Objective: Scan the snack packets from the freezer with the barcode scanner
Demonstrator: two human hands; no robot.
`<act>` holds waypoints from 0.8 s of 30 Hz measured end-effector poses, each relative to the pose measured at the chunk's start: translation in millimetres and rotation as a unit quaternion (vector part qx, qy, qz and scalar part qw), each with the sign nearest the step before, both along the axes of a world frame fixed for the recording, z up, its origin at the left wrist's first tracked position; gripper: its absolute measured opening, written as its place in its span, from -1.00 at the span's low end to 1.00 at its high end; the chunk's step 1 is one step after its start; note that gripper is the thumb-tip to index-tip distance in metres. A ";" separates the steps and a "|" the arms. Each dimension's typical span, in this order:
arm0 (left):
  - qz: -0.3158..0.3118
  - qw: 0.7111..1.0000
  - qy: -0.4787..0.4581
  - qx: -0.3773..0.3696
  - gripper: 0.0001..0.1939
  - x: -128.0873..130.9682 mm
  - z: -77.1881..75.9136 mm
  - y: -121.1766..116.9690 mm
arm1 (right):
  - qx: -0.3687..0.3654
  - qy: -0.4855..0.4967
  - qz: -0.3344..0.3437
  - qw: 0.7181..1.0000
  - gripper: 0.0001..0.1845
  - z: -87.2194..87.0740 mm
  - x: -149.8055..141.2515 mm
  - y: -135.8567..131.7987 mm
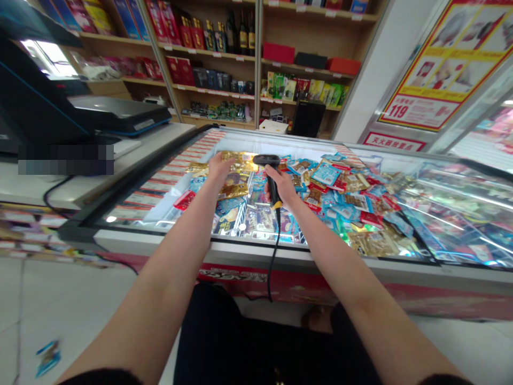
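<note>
My right hand [282,188] is closed around the handle of a black barcode scanner [267,160], whose head points left over the open chest freezer [256,251]. The scanner's black cable [273,256] hangs down over the freezer's front edge. My left hand [218,164] reaches into the freezer and grips the edge of a gold snack packet [236,160] lying on the pile. Blue, red and gold packets [340,198] fill the freezer around both hands.
A checkout counter [80,171] stands at the left with a black till screen [120,115]. Wooden shelves [256,59] of boxes and bottles line the back wall. A sliding glass lid [460,214] covers the freezer's right part. A blue packet [48,357] lies on the floor.
</note>
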State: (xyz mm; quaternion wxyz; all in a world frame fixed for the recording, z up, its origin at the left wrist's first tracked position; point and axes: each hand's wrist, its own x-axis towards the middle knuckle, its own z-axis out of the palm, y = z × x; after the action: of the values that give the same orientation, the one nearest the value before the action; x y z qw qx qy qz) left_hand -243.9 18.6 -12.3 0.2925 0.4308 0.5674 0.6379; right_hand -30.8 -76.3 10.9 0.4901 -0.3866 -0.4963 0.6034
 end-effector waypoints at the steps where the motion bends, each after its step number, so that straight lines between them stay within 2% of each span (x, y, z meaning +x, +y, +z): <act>1: -0.008 1.000 -0.023 -0.009 -0.76 -0.1 0.0 0.6 | 0.001 0.002 0.002 1.000 -0.52 -0.4 0.0 0.3; 7: -0.038 0.995 -0.091 -0.013 -0.73 5.7 6.5 -5.7 | 0.009 0.009 0.008 1.000 -0.51 -1.2 -0.3 0.6; 20: -0.024 0.997 -0.065 -0.020 -0.70 5.8 1.7 -1.7 | 0.018 0.004 0.013 1.000 -0.45 -0.7 0.6 -1.4; 24: -0.012 0.999 -0.029 -0.013 -0.70 4.0 -1.3 -2.0 | 0.024 -0.005 0.019 1.000 -0.48 -1.0 0.1 -2.1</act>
State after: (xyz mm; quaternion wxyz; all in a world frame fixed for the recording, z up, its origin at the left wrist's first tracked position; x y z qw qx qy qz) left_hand -239.8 16.6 -13.6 0.3216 0.4154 0.5616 0.6392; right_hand -30.7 -78.3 9.9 0.4854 -0.3684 -0.5199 0.5987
